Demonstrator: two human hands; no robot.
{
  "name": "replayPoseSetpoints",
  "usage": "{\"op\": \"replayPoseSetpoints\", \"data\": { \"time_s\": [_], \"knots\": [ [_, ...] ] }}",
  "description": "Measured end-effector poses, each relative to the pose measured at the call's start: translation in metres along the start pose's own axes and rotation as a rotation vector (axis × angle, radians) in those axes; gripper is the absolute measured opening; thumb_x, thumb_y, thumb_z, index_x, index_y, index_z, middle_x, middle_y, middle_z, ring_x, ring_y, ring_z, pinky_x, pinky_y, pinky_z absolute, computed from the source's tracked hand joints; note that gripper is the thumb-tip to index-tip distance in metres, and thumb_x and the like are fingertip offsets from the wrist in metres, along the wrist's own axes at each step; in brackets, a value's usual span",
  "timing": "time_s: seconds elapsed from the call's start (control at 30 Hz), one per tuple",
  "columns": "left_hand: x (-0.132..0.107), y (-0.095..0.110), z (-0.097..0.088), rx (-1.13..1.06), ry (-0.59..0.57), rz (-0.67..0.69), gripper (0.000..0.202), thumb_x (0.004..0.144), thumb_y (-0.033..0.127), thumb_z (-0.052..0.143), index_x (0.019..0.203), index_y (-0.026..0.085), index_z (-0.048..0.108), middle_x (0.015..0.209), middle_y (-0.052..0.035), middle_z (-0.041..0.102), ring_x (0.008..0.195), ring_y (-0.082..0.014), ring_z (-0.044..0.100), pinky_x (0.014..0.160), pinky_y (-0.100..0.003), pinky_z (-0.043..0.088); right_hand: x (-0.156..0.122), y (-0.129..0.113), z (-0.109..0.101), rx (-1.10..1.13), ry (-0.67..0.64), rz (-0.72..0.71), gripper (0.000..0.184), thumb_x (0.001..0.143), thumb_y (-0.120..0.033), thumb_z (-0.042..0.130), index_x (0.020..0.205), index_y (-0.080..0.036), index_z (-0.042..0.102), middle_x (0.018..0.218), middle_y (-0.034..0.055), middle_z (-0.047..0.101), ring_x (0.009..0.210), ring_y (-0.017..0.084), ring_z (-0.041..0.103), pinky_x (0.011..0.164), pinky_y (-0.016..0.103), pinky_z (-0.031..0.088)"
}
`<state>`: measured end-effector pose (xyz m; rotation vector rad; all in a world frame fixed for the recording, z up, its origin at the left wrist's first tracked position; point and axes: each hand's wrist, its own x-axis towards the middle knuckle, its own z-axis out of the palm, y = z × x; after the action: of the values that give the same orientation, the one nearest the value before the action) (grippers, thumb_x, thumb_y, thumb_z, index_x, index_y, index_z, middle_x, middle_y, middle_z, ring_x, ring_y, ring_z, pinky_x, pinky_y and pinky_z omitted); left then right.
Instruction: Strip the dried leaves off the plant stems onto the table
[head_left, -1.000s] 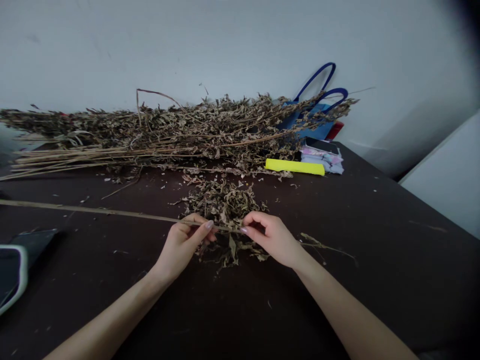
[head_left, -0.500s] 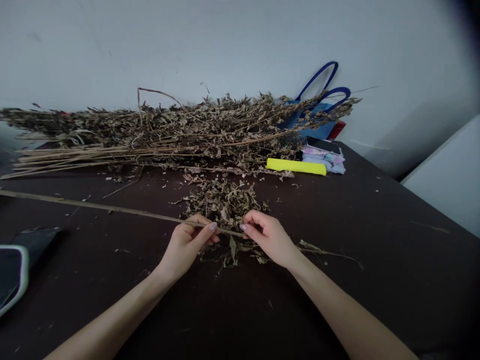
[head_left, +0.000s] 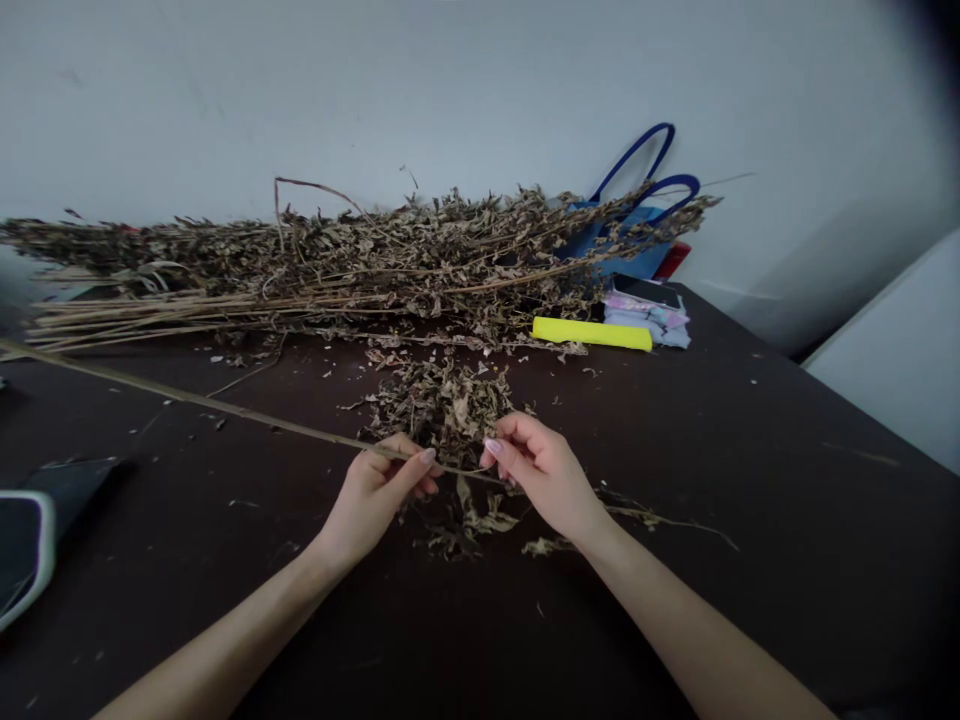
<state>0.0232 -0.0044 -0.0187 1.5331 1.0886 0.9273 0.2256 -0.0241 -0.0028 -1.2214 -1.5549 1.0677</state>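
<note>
A long dried plant stem (head_left: 247, 413) slants from the left edge down to the middle, its leafy end low over the table. My left hand (head_left: 386, 490) is closed on this stem, thumb on top. Just to the right, my right hand (head_left: 536, 470) pinches a thin side stalk by the stem's tip; its fingertips partly hide what they hold. Behind both hands lies a pile of dried leaves (head_left: 442, 395). More withered leaves (head_left: 469, 520) hang or lie below the fingers; I cannot tell which are attached.
A large bundle of dried plants (head_left: 360, 260) lies along the wall. On the right are a blue bag (head_left: 637, 262), a yellow roll (head_left: 592, 333) and a phone (head_left: 646, 291) on a folded cloth (head_left: 660, 328). A white-rimmed object (head_left: 49, 550) sits at left on the dark table (head_left: 750, 450).
The stem's far left end has risen, so it slants more steeply. My right hand has shifted slightly, and the leaves below the fingers have moved. My left hand stays nearly in place.
</note>
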Motion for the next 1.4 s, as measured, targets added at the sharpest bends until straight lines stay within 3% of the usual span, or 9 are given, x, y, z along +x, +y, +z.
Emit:
{"op": "replayPoseSetpoints", "data": {
  "time_s": [0.13, 0.23, 0.33, 0.67, 1.1, 1.27, 1.4],
  "knots": [
    [0.001, -0.001, -0.001, -0.032, -0.057, -0.002, 0.024, 0.086, 0.031, 0.051, 0.079, 0.014, 0.067, 0.072, -0.0047, 0.062, 0.063, -0.0128, 0.061, 0.063, -0.025, 0.049, 0.002, 0.0, 0.002, 0.298, -0.022, 0.107, 0.017, 0.088, -0.035, 0.048, 0.083, -0.019, 0.047, 0.085, 0.0045, 0.065, 0.064, 0.012, 0.062, 0.049, 0.023, 0.046],
    [0.001, -0.001, -0.001, -0.055, -0.074, -0.013, 0.025, 0.085, 0.031, 0.051, 0.083, 0.013, 0.068, 0.076, -0.0067, 0.065, 0.067, -0.0144, 0.063, 0.065, -0.026, 0.051, 0.002, 0.0, 0.004, 0.416, -0.016, 0.137, 0.018, 0.087, -0.035, 0.051, 0.082, -0.019, 0.047, 0.086, 0.0055, 0.066, 0.076, 0.016, 0.066, 0.064, 0.028, 0.053],
    [0.001, 0.0, 0.001, -0.097, -0.08, -0.041, 0.024, 0.085, 0.03, 0.052, 0.085, 0.012, 0.068, 0.078, -0.0082, 0.066, 0.069, -0.0152, 0.065, 0.067, -0.027, 0.052, 0.002, 0.002, 0.009, 0.483, -0.015, 0.127, 0.016, 0.087, -0.033, 0.052, 0.082, -0.018, 0.048, 0.088, 0.0057, 0.067, 0.08, 0.016, 0.066, 0.077, 0.033, 0.054],
    [0.002, -0.002, 0.0, -0.228, -0.09, -0.101, 0.022, 0.085, 0.03, 0.054, 0.083, 0.011, 0.064, 0.08, -0.0084, 0.069, 0.073, -0.0158, 0.068, 0.069, -0.025, 0.054, -0.002, 0.007, 0.025, 0.556, 0.025, 0.08, 0.013, 0.088, -0.032, 0.052, 0.088, -0.019, 0.051, 0.102, 0.0072, 0.064, 0.096, 0.018, 0.063, 0.089, 0.037, 0.051],
    [0.005, 0.0, -0.001, -0.235, -0.085, -0.069, 0.018, 0.084, 0.027, 0.054, 0.08, 0.012, 0.062, 0.077, -0.0079, 0.07, 0.072, -0.016, 0.068, 0.068, -0.026, 0.055, 0.0, 0.008, 0.036, 0.581, 0.083, 0.025, 0.014, 0.088, -0.033, 0.05, 0.09, -0.019, 0.048, 0.103, 0.008, 0.065, 0.098, 0.019, 0.062, 0.091, 0.04, 0.05],
    [0.001, 0.003, 0.005, -0.202, -0.136, -0.054, 0.019, 0.085, 0.026, 0.053, 0.083, 0.012, 0.064, 0.078, -0.0086, 0.069, 0.07, -0.0159, 0.068, 0.068, -0.027, 0.055, 0.008, 0.013, 0.027, 0.375, 0.137, -0.049, 0.012, 0.089, -0.032, 0.048, 0.091, -0.02, 0.05, 0.106, 0.0065, 0.063, 0.107, 0.017, 0.056, 0.098, 0.038, 0.042],
    [0.001, 0.004, 0.004, -0.222, -0.124, -0.054, 0.019, 0.084, 0.027, 0.054, 0.082, 0.012, 0.064, 0.08, -0.0099, 0.07, 0.071, -0.0166, 0.068, 0.068, -0.027, 0.055, 0.014, 0.017, 0.007, 0.033, 0.136, -0.068, 0.012, 0.088, -0.03, 0.048, 0.09, -0.02, 0.055, 0.097, 0.0055, 0.066, 0.096, 0.018, 0.061, 0.087, 0.037, 0.047]
  ]
}}
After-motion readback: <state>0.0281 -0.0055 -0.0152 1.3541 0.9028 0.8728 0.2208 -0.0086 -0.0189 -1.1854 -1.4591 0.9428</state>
